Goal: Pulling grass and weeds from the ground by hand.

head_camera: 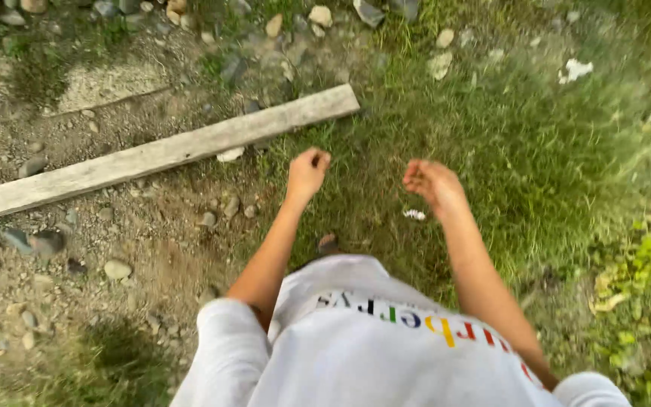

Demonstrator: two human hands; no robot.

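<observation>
Held out low over the grass (491, 151) at centre frame: left hand (307, 173) curled into a loose fist, right hand (432, 181) with fingers bent inward, half-clenched, neither visibly gripping anything; impossible to tell whether something tiny sits inside either curl. Nearest to the left hand, just above and left of it but apart: a long wooden plank (160, 154), lying flat and slanted from the left edge up toward centre top, its near end resting where dirt meets grass. Just below the right hand, on the turf: a small white scrap (414, 215), untouched. Between the forearms, lower down: a dark shape, probably a foot (328, 243), partly hidden by the white shirt (371, 354). Likely trouble, as a judgement only: loose stones (117, 269) scattered over the bare dirt at left, easy to roll underfoot; the plank's raised edge, easy to catch with a toe; splinters from its weathered face on bare skin. Uneven, gravelly footing along the whole left third and across the top. Open room mostly rightward and upward in the frame, on plain grass, bounded at the lower right by leafy weeds (646, 264) and at upper right by another white scrap (576, 70).
</observation>
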